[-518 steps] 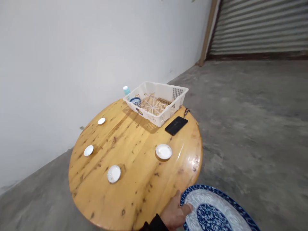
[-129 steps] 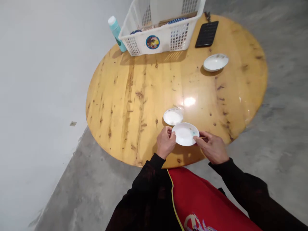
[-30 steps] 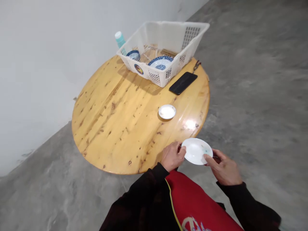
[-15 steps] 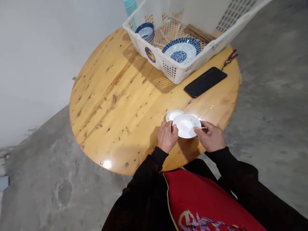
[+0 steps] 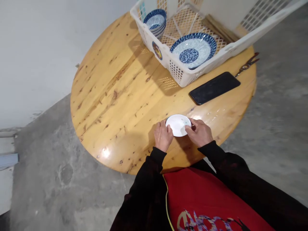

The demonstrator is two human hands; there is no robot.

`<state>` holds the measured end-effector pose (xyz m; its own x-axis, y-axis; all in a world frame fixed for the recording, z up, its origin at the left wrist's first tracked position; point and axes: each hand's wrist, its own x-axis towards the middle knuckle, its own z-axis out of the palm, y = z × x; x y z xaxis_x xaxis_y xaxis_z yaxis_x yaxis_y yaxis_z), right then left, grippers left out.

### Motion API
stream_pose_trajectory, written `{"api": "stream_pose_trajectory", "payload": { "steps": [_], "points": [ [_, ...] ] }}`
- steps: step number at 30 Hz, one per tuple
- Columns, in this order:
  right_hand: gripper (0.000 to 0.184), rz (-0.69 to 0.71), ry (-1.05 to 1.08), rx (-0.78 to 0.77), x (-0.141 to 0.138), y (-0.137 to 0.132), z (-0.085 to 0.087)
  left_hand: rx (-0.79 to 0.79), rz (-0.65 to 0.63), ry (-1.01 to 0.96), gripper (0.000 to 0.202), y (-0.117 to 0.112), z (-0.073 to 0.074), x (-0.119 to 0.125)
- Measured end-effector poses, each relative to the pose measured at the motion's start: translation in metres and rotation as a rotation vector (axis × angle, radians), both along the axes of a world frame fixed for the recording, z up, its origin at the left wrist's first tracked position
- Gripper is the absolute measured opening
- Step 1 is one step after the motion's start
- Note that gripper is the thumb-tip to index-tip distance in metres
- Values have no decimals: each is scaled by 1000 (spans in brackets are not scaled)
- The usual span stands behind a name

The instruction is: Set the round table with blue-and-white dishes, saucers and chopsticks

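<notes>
We're in a bare, garage-like room: rough concrete floor, plain white wall, one round wooden counter carrying a plastic dish basket.

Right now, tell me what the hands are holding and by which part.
The small white saucer, held by its rim: left hand on its left edge, right hand on its right edge, over the wooden table.

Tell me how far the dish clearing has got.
Done: a blue plate and stacked blue bowls sit in the white basket. In hand: left hand and right hand grip a white saucer by its rim, at the table. Left: that saucer is not yet in the basket.
</notes>
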<state>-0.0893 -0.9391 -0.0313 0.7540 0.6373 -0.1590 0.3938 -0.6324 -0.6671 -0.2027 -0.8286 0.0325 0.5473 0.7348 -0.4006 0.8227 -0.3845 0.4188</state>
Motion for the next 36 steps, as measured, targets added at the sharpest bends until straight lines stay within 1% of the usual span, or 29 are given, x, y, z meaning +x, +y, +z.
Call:
{"api": "stream_pose_trajectory", "payload": {
  "steps": [7,11,16,21,24,26,28,30,32,34,36],
  "points": [
    [48,97,-30,-75,2,4,-1,30,21,39,28,2,3,2],
    [48,148,-15,-121,1,8,-2,33,48,22,28,3,0,-1],
    [46,162,-13,-141,0,12,-2,34,35,3,29,7,-6,-3],
    [47,167,-25,-173,2,9,3,33,6,0,29,10,-5,-4],
    [49,137,-30,-143,10,4,1,37,31,-24,27,13,-5,-7],
    [51,107,0,-86,16,3,-5,12,56,-37,29,17,-7,-9],
    [49,98,97,-51,20,3,-12,-73,55,-64,31,21,-9,-11],
    [46,109,199,-52,20,5,-19,-190,37,-106,34,23,-12,-10],
    [42,117,220,-63,18,8,-23,-253,11,-146,38,24,-14,-8],
    [39,109,178,-63,12,12,-24,-232,-10,-171,41,24,-17,-7],
    [39,103,145,-45,5,14,-20,-186,-29,-181,42,21,-19,-8]
  ]
}}
